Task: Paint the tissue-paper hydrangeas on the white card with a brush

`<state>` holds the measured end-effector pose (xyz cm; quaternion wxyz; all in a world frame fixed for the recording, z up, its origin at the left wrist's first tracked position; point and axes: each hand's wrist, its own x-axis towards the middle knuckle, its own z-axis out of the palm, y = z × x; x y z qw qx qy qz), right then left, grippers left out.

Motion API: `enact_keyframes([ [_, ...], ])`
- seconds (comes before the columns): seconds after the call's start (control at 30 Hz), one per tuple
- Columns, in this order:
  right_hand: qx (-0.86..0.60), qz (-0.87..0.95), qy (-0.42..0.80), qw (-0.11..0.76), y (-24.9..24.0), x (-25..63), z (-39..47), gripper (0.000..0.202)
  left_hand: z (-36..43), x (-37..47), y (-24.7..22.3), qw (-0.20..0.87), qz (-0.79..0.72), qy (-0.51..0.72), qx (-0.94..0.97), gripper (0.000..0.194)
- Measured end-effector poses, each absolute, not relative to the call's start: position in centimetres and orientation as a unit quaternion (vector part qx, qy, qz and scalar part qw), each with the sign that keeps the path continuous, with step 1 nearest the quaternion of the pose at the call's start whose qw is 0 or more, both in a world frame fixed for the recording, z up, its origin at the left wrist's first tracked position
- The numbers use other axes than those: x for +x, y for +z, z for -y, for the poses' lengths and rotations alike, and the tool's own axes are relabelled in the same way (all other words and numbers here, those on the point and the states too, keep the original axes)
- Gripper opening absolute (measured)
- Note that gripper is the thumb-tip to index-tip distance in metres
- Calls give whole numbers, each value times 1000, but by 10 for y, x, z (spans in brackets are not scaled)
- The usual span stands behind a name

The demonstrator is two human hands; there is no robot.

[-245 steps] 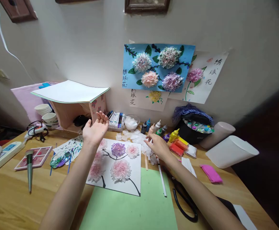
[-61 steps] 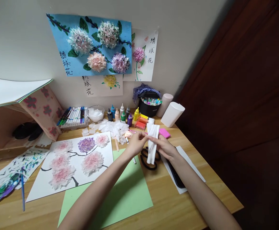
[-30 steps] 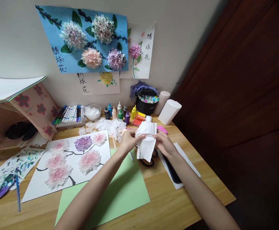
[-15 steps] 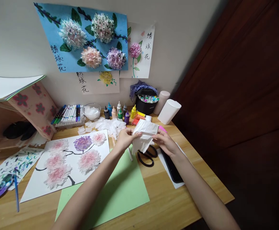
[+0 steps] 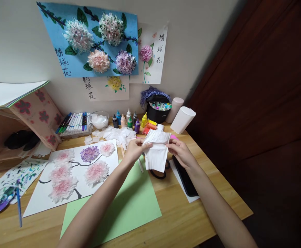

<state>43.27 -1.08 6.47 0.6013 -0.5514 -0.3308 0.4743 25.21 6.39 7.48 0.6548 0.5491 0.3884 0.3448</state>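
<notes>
Tissue (image 5: 156,156) hangs above the scissors (image 5: 158,177), pinched at its sides by the left hand (image 5: 134,150) and right hand (image 5: 183,155) — fingertips closed on it. It's being unfolded, I'd guess — the next move calls for gentle, even tension.

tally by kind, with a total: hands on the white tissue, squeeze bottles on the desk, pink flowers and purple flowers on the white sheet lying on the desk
Left hand and right hand on white tissue: 2
Squeeze bottles: 8
Pink flowers: 5
Purple flower: 1
Total: 16
</notes>
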Motion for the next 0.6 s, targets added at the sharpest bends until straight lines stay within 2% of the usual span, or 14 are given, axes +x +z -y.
enact_keyframes([
  [0.1,-562,325,450,614,63,428,12,23,-60,255,74,658,-388,348,543,38],
  [0.27,-542,355,468,601,65,415,13,43,-58,257,73,666,-385,349,536,37],
  [0.43,-554,329,462,609,66,424,14,33,-67,250,77,670,-391,348,526,37],
  [0.6,-550,314,454,627,68,420,13,32,-69,251,75,686,-386,356,504,34],
])
